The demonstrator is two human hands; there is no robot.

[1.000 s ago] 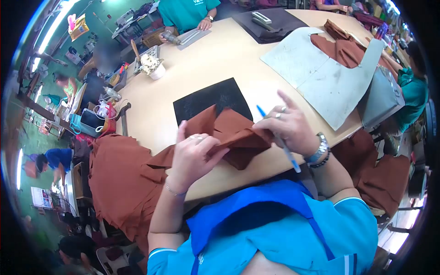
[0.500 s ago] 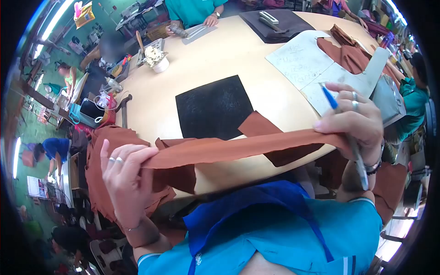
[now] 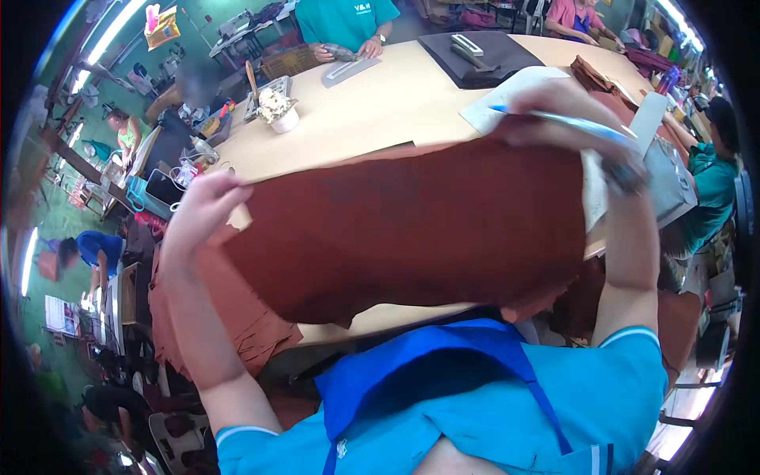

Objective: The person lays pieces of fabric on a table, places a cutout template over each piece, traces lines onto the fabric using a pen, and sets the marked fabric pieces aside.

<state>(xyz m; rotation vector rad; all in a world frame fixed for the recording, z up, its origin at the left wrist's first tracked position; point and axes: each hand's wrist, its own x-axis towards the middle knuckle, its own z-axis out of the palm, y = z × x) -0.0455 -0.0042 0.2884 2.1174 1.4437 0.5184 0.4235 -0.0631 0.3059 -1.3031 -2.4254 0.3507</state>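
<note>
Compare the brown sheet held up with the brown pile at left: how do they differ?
The sheet is held up, spread open; the pile lies lower, at left. The sheet shows one broad face, the pile many layered edges. The sheet looks darker, the pile lighter. Both are brown.

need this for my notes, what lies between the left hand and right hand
A reddish-brown sheet spans from the left hand to the right hand, as the head view shows; the right hand also holds a pen.

Def a workshop, and a busy one. Big shared counter [image 3: 356, 111], brown pieces [image 3: 257, 324] piled lower left, workers [image 3: 99, 249] at stations along the left edge.
</note>
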